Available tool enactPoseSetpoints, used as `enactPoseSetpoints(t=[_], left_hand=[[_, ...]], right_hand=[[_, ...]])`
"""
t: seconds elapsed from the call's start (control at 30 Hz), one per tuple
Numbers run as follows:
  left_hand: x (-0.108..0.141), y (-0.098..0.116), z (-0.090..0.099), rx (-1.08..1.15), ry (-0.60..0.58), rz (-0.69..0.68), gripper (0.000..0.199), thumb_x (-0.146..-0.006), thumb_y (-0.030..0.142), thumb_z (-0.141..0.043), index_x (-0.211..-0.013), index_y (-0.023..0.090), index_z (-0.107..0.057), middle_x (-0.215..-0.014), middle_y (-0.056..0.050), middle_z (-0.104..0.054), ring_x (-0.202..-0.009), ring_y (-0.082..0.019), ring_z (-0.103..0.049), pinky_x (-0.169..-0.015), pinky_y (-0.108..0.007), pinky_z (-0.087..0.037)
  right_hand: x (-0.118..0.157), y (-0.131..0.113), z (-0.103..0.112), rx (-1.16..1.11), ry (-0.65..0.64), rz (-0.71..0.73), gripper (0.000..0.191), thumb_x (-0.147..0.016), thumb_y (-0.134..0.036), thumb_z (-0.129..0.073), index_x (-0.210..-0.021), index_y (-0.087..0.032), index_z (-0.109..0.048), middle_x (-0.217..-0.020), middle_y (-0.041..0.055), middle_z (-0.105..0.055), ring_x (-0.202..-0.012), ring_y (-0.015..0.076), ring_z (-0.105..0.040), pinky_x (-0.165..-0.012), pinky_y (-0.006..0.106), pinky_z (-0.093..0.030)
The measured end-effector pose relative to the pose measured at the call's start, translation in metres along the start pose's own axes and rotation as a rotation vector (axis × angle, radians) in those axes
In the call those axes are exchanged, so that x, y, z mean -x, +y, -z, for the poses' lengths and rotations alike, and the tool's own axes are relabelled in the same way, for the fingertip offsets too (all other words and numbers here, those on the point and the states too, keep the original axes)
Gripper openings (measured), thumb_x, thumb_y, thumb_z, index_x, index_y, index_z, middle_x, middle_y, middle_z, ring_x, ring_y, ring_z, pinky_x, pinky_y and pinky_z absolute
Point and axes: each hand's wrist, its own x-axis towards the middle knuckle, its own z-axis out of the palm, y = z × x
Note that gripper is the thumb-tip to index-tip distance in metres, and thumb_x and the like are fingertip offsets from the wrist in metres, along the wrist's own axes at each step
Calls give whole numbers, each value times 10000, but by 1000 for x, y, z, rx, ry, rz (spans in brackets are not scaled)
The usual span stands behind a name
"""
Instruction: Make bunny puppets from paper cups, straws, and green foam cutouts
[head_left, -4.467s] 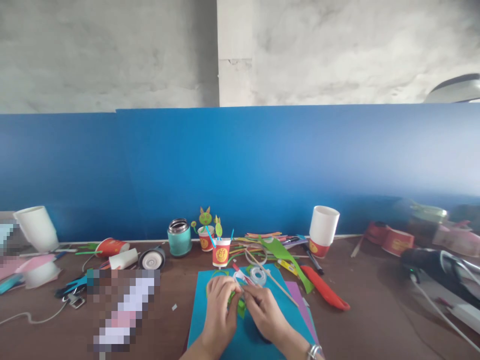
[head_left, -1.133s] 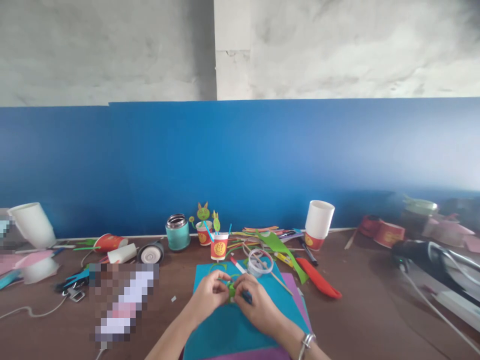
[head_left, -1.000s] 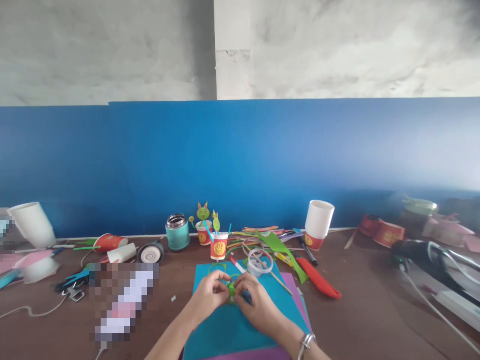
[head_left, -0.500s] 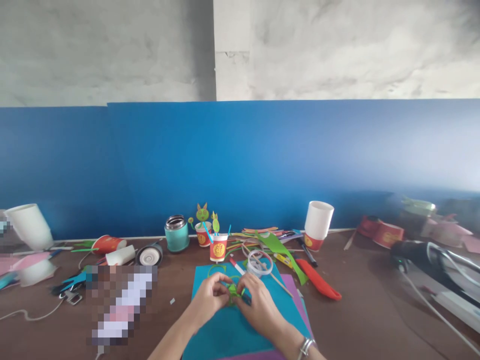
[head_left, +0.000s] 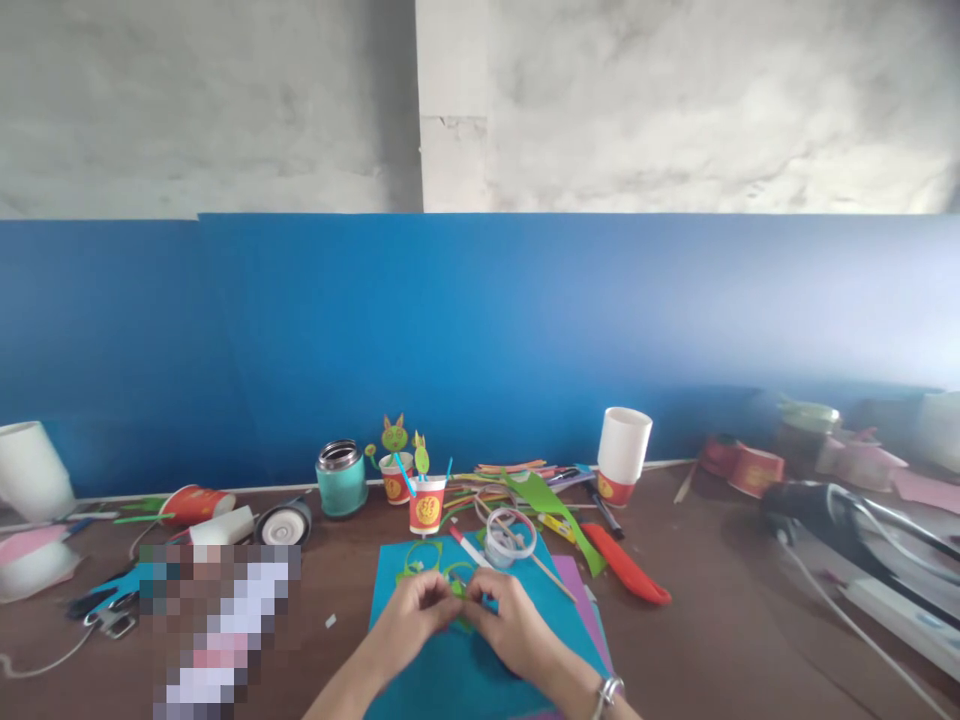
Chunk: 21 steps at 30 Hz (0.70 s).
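Note:
My left hand [head_left: 421, 612] and my right hand [head_left: 504, 612] meet above a blue foam sheet [head_left: 420, 685], thumbs and fingers pinched together. Between the fingertips shows a small piece of green paper [head_left: 459, 590], mostly hidden by my fingers. Just beyond my left hand, a curled green paper strip [head_left: 421, 556] lies on the sheet. A roll of clear tape [head_left: 511, 534] rests past my right hand, beside a red-and-white pen [head_left: 469, 548] and a thin wooden stick [head_left: 555, 580]. A purple sheet [head_left: 581, 590] sticks out from under the blue one.
Red-and-white paper cups [head_left: 427, 505] with green paper figures stand behind the sheet, near a teal thermos [head_left: 341, 480]. Stacked white cups [head_left: 624, 445], a green paper scrap [head_left: 555, 515], a yellow cutter [head_left: 556, 528] and a red pouch [head_left: 628, 568] lie right. A black cable-fitted object [head_left: 825, 520] sits far right.
My fingers have drawn closer together over the green piece, covering more of it. The curled green strip beyond my left hand shows more. The whole view has shifted slightly.

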Motion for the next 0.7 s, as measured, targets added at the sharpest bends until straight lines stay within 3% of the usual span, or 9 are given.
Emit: enactPoseSetpoints(t=[0.3, 0.43, 0.6, 0.7], left_hand=[[1, 7, -4, 47, 66, 12, 449, -740, 594, -537, -582, 174, -533, -531, 28, -514, -568, -129, -470, -586, -250, -368], [0, 2, -6, 55, 33, 27, 385, -641, 524, -668, -593, 174, -514, -517, 51, -462, -529, -104, -409, -534, -238, -308], [-3, -3, -6, 2, 112, 16, 325, -662, 453, -637, -572, 177, -491, -508, 56, -414, -520, -102, -365, -523, -245, -267], [-3, -3, -7, 5, 94, -10, 303, -680, 433, -619, -588, 179, -482, -525, 55, -414, -535, -105, -365, -531, -245, -267]], right_hand=[[-3, 1, 5, -38, 25, -48, 246, -811, -304, -526, -620, -161, -585, -618, -4, -566, -637, 149, -514, -617, 251, -403], [-4, 6, 4, -21, 61, -45, 271, -814, -330, -524, -610, -163, -583, -602, -6, -561, -622, 148, -515, -598, 246, -401], [-4, 6, 3, 3, 114, -27, 218, -839, -303, -491, -721, -170, -616, -719, 22, -618, -708, 169, -556, -658, 257, -416], [-4, 5, 3, 24, 100, -49, 192, -821, -284, -515, -712, -167, -621, -696, 21, -631, -682, 171, -562, -639, 260, -415]])
